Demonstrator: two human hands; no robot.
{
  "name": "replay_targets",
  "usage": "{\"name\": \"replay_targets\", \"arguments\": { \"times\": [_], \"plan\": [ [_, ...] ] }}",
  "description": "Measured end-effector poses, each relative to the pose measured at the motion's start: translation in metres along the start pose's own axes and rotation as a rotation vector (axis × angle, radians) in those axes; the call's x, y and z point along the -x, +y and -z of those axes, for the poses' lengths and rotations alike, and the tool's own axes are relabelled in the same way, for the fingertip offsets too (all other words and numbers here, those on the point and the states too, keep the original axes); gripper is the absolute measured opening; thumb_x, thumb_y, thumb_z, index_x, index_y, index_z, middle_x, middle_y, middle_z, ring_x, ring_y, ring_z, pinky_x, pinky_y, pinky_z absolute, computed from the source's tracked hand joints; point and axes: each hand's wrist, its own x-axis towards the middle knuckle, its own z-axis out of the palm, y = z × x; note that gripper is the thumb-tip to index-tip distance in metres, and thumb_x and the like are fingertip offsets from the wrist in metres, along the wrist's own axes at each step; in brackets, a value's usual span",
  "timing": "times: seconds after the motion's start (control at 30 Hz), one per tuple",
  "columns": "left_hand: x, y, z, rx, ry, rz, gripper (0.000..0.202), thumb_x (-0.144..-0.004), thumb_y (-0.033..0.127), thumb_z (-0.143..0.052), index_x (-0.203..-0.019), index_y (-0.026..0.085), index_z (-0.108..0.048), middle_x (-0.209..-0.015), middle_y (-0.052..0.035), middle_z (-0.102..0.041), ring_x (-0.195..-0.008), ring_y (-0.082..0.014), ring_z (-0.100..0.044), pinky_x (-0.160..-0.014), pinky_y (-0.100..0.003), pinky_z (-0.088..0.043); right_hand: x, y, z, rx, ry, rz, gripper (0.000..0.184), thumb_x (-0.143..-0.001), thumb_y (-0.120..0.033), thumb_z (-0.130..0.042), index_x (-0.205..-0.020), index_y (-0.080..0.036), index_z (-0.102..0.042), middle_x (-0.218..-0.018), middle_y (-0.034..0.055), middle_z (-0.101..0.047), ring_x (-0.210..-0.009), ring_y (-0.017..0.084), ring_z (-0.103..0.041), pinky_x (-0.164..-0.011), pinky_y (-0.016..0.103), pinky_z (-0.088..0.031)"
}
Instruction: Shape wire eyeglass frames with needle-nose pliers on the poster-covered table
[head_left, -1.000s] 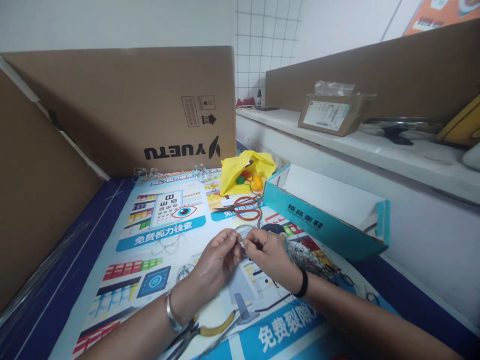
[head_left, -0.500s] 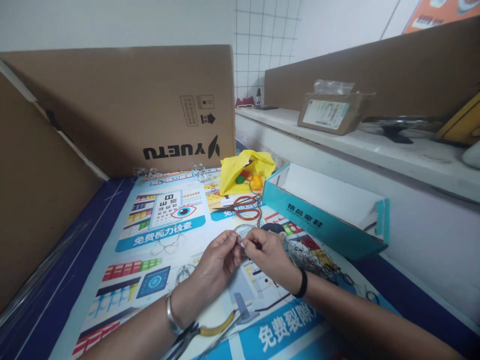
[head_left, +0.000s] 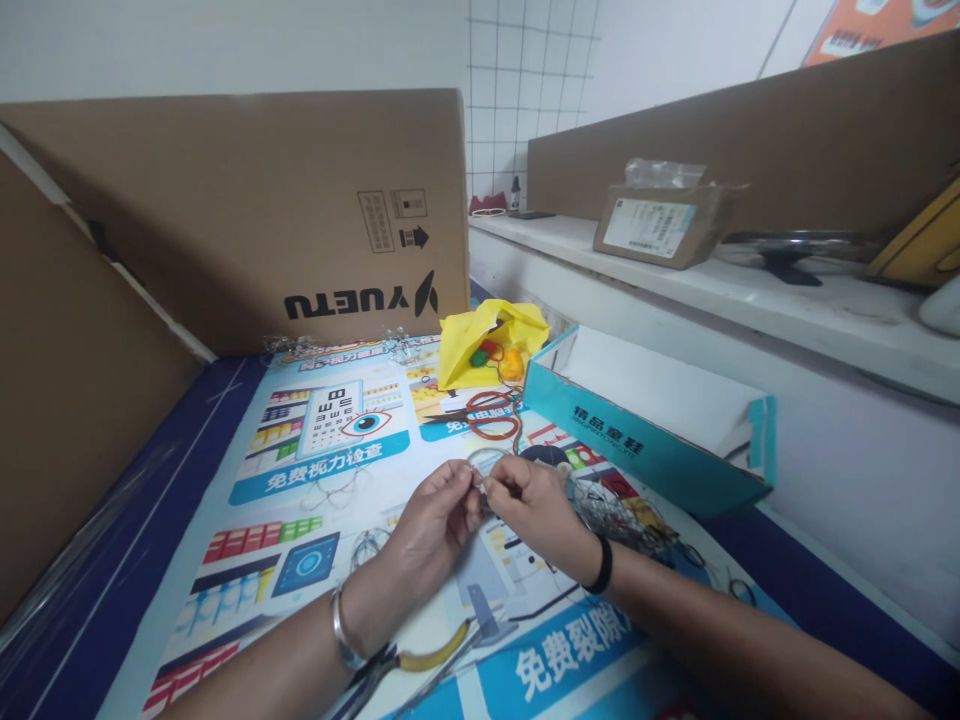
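Above the printed sheet, my left hand (head_left: 436, 512) and my right hand (head_left: 538, 507) meet fingertip to fingertip. Both are closed in a pinch on something thin and small that I cannot make out. A thin loop of wire or thread seems to show just behind the fingertips. Beyond my hands lie orange-handled scissors (head_left: 495, 416), with red and green thread beside them. Pliers with a yellow handle (head_left: 435, 655) lie below my left wrist, next to a grey caliper-like tool (head_left: 484, 618). Right of my right hand is a tangle of thin wire pieces (head_left: 619, 515).
A yellow bag (head_left: 461, 350) holding coloured thread balls stands at the back, beside an open teal box (head_left: 645, 440). Large cardboard (head_left: 225, 220) walls the left and back. On the right, a white shelf (head_left: 810, 310) carries a small carton (head_left: 652, 228). Wire bits (head_left: 330, 492) lie left.
The view has shifted very slightly. My hands keep nearly the same pinched pose, and nothing on the table has visibly moved.
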Motion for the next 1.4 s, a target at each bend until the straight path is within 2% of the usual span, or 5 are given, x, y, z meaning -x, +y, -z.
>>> {"name": "replay_targets", "arguments": {
  "times": [0.53, 0.73, 1.03, 1.4],
  "plan": [
    [-0.0002, -0.0012, 0.0008, -0.036, 0.008, -0.036, 0.02, -0.081, 0.029, -0.061, -0.07, 0.015, -0.052, -0.056, 0.0024, -0.049, -0.054, -0.0076, -0.045, -0.054, -0.018, -0.036, 0.0003, 0.0007, -0.0003, 0.016, 0.002, 0.004, 0.018, -0.075, -0.016, -0.048, -0.058, -0.019, -0.046, -0.054, -0.005, -0.049, -0.053, 0.008, -0.045, -0.051, 0.019, -0.033],
    [0.0008, -0.0002, -0.001, -0.01, -0.002, -0.006, 0.021, -0.08, 0.029, -0.062, -0.068, 0.013, -0.054, -0.057, 0.0022, -0.048, -0.054, -0.007, -0.044, -0.054, -0.018, -0.037, 0.0003, -0.0022, 0.0009, -0.006, 0.004, 0.012, 0.017, -0.076, -0.016, -0.049, -0.059, -0.019, -0.046, -0.054, -0.0051, -0.05, -0.053, 0.008, -0.046, -0.052, 0.019, -0.034],
    [-0.0006, 0.0001, 0.0016, 0.069, 0.033, 0.037, 0.013, -0.078, 0.023, -0.065, -0.076, 0.012, -0.059, -0.062, 0.0017, -0.05, -0.056, -0.0064, -0.047, -0.056, -0.018, -0.041, 0.0002, -0.0033, 0.0002, -0.019, 0.005, -0.006, 0.017, -0.074, -0.016, -0.049, -0.058, -0.019, -0.046, -0.055, -0.0043, -0.052, -0.053, 0.008, -0.046, -0.052, 0.019, -0.035],
    [-0.0019, -0.0024, 0.0033, 0.074, -0.012, 0.035, 0.014, -0.081, 0.022, -0.061, -0.072, 0.011, -0.058, -0.061, 0.0012, -0.051, -0.056, -0.0063, -0.048, -0.056, -0.018, -0.042, 0.0007, -0.0019, 0.001, -0.004, -0.011, -0.006, 0.018, -0.076, -0.018, -0.05, -0.059, -0.019, -0.046, -0.055, -0.0048, -0.051, -0.054, 0.008, -0.047, -0.052, 0.019, -0.035]
  ]
}}
